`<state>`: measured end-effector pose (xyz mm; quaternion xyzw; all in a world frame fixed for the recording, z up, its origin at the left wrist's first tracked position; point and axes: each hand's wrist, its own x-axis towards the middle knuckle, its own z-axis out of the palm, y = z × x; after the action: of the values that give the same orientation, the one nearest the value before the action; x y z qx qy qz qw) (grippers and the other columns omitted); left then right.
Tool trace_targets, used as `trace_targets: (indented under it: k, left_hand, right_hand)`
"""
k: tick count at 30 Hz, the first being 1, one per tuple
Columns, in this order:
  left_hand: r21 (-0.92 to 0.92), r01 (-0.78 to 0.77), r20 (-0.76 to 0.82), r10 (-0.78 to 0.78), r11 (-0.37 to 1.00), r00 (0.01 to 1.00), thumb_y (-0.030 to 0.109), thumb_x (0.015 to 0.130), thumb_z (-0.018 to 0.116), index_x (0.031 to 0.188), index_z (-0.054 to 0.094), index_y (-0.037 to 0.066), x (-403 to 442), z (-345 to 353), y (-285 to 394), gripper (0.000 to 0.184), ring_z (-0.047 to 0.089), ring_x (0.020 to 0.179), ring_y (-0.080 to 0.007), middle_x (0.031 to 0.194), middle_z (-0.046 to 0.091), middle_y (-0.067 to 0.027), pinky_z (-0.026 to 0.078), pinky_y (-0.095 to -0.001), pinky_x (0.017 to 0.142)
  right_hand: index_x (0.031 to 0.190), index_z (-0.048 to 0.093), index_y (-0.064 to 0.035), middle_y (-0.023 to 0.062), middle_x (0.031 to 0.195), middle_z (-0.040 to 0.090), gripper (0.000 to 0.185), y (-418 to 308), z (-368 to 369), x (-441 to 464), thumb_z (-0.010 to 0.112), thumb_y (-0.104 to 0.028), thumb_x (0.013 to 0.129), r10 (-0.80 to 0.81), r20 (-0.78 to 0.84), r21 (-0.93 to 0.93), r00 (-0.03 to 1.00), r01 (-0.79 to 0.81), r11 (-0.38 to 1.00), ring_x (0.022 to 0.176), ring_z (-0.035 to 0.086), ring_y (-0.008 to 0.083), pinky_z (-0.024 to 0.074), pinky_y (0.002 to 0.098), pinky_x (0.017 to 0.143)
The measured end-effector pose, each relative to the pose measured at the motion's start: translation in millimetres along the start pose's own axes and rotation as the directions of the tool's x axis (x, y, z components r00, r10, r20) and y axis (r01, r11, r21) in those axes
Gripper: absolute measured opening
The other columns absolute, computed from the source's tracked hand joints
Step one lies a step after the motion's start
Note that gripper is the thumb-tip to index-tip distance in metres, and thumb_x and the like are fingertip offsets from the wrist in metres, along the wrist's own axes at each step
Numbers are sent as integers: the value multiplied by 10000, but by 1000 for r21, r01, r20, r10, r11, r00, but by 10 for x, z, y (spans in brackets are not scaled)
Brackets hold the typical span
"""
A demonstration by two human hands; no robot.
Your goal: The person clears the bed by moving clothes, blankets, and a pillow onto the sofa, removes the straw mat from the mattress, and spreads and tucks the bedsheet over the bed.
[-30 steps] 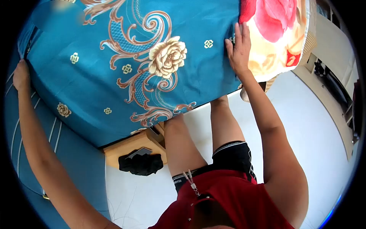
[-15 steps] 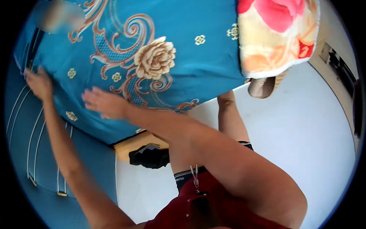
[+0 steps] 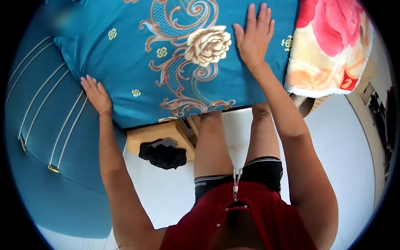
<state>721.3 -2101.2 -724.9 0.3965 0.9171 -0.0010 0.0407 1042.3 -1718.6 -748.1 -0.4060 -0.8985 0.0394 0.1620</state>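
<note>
A teal sheet (image 3: 125, 54) with scrolls and a cream flower covers the bed. My left hand (image 3: 96, 95) rests at the sheet's left edge, beside the padded blue headboard (image 3: 62, 196), with its fingers stretched out and nothing gripped. Flat on the sheet, to the right of the large cream flower (image 3: 208, 46), lies my right hand (image 3: 254, 39), fingers spread and holding nothing. Right of it is a folded blanket (image 3: 325, 54) with pink and orange flowers.
A wooden nightstand (image 3: 135, 135) bears a black cloth (image 3: 162, 156) and a dark flat object. White floor (image 3: 333, 146) lies below the bed. At the far right stands a pale piece of furniture (image 3: 368, 121) holding dark items.
My left hand has come down and right along the sheet's edge. My right hand swung left, then back right and now lies higher on the sheet. The view has shifted.
</note>
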Motion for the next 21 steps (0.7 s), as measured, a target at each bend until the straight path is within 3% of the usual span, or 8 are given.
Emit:
trace_targets:
  k: [3, 5, 8, 11, 14, 15, 18, 21]
  left_hand:
    - [-41, 90, -1, -90, 995, 996, 295, 990, 309, 1395, 267, -40, -135, 28, 116, 527, 197, 1341, -422, 1443, 216, -289, 154, -462, 1111]
    - [-73, 221, -44, -225, 973, 973, 310, 989, 319, 1402, 257, -33, -331, 81, 346, 540, 187, 1341, -435, 1443, 194, -307, 150, -473, 1108]
    - [-129, 516, 67, -512, 847, 856, 370, 979, 340, 1418, 244, 3, -996, 59, 772, 580, 168, 1344, -447, 1451, 147, -319, 146, -491, 1099]
    - [-99, 710, 162, -693, 697, 703, 413, 976, 323, 1432, 205, 9, -1702, 106, 746, 621, 134, 1354, -441, 1465, 108, -309, 157, -489, 1090]
    - [-100, 743, 42, -743, 662, 667, 413, 977, 307, 1389, 262, -59, -1966, 277, 384, 628, 249, 1301, -468, 1413, 230, -339, 209, -489, 1072]
    - [-110, 768, 23, -771, 631, 636, 410, 978, 301, 1354, 300, -80, -1924, 294, 301, 617, 297, 1263, -478, 1368, 290, -347, 242, -493, 1053]
    - [-39, 873, 71, -870, 487, 488, 422, 974, 283, 1231, 422, -122, -1769, 420, 78, 618, 433, 1137, -505, 1213, 462, -360, 342, -514, 978]
    - [6, 954, 114, -948, 299, 296, 509, 951, 249, 1155, 472, -119, -1615, 405, 25, 696, 481, 1084, -505, 1154, 519, -342, 398, -533, 916]
  right_hand:
    - [1213, 530, -60, 128, 1351, 436, 479, -904, -271, -240, 546, -371, 850, -178, 823, 188, 540, 37, 982, 1286, 365, 289, 283, 524, 1030]
    - [1198, 538, -106, 77, 1368, 415, 381, -1403, -346, -1180, 510, -300, 870, -706, 455, 451, 543, 543, 709, 1238, 416, 250, 296, 406, 1052]
    - [1328, 431, -137, 59, 1450, 329, 426, -1799, -525, -2142, 432, -187, 904, -928, 293, 693, 230, 617, 372, 1382, 207, 192, 141, 369, 1143]
    - [1346, 410, -121, 58, 1494, 245, 455, -1852, -712, -2171, 448, -215, 902, -907, 376, 799, 189, 429, 421, 1393, 179, 212, 144, 380, 1145]
    - [1256, 514, -122, 127, 1431, 343, 422, -1453, -638, -1681, 541, -139, 836, -725, 313, 905, 614, 38, 423, 1353, 276, 250, 248, 379, 1102]
    - [1269, 499, -130, 139, 1427, 341, 453, -1254, -712, -1191, 567, -155, 822, -611, 558, 793, 562, -145, 592, 1350, 277, 268, 247, 405, 1095]
    - [1335, 424, -161, 157, 1452, 290, 576, -456, -688, -802, 609, -264, 800, -173, 474, 248, 864, 58, 967, 1354, 251, 326, 225, 504, 1074]
    - [1377, 364, -187, 150, 1476, 245, 628, -27, -717, -1108, 582, -347, 810, 48, 455, 94, 889, -102, 990, 1361, 226, 342, 185, 552, 1070]
